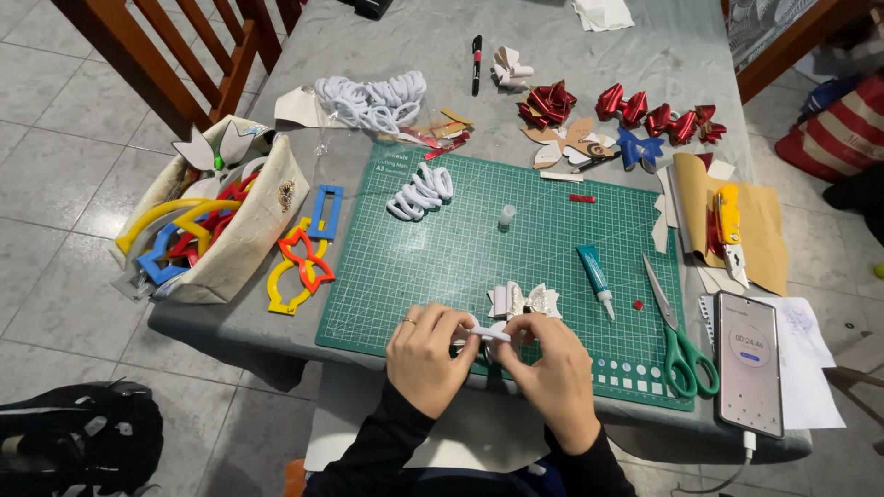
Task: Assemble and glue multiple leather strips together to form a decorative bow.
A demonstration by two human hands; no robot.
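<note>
Your left hand (429,354) and right hand (545,368) meet low on the green cutting mat (442,267), near the front edge of the worktop (645,55), w/ both grips pinched narrow on one small white strip (485,335). The strip lies flat, long axis left to right, w/ your left grip on its left end and your right grip on its right end, so neither hand is nearer. The white bow (525,300) sits just past your fingers, a bit to the right, so it's closer to your right hand, and the glue tube (595,277) is further right.
</note>
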